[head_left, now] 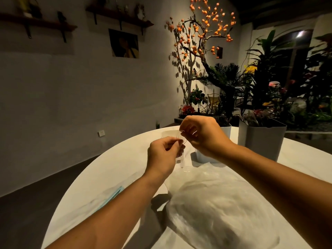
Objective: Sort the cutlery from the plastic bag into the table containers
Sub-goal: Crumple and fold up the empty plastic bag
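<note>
Above the round white table [111, 168] my left hand [162, 155] and my right hand [201, 135] are raised close together, both pinching a small clear plastic cutlery piece [181, 159] whose handle hangs down between them. The exact kind of cutlery is too transparent to tell. A big crumpled clear plastic bag [221, 209] lies on the table under my right forearm. Two grey containers stand at the far side: a smaller one [213, 159] partly hidden behind my right hand, and a larger one [262, 139] to its right. A shallow clear tray [168, 133] sits behind my hands.
A thin blue-edged flat item [111, 196] lies on the table's left part near my left forearm. Beyond the table are a white wall, a floor, and many potted plants [269, 90] at the back right. The room is dim.
</note>
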Demonstrator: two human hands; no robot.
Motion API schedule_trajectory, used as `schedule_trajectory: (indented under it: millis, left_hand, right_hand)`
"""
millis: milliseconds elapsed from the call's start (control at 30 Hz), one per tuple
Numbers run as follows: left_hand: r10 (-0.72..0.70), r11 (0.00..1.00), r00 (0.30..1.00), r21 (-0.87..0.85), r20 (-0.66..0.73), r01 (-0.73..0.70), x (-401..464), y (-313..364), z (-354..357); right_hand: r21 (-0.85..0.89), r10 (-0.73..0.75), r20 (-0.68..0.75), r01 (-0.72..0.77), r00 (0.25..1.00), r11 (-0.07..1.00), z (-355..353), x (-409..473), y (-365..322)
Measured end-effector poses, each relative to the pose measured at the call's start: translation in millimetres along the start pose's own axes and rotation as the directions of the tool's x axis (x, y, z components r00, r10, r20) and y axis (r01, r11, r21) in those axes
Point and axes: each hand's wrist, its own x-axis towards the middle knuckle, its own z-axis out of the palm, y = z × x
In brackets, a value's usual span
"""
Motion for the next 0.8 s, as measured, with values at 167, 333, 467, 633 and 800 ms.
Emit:
schedule_trajectory:
  millis: [167, 333, 467, 633, 800]
  left_hand:
    - [-0.031, 0.997, 0.997, 0.067, 0.076, 0.026, 35, -10, -4]
    - [-0.022, 0.979, 1.000, 0.204, 0.022, 0.017, 79, -21, -10]
    - [-0.038, 0.955, 0.997, 0.296, 0.073, 0.015, 99, -28, -1]
    - [-0.059, 0.949, 0.995, 0.315, 0.085, 0.029, 122, -44, 13]
    - [-0.087, 0.947, 0.996, 0.312, 0.008, 0.081, 137, -66, 11]
  right_hand:
    - [-0.044, 0.008, -0.029, -0.009, 1.000, 0.999, 9, 28, 21]
    - [-0.185, -0.025, -0.238, -0.020, 0.971, 0.983, 12, 62, 47]
    - [-0.264, -0.062, -0.275, -0.013, 0.959, 0.964, 23, 79, 59]
    - [-0.270, -0.122, -0.247, 0.052, 0.961, 0.961, 58, 99, 78]
    - [-0.258, -0.105, -0.199, 0.051, 0.974, 0.965, 86, 115, 96]
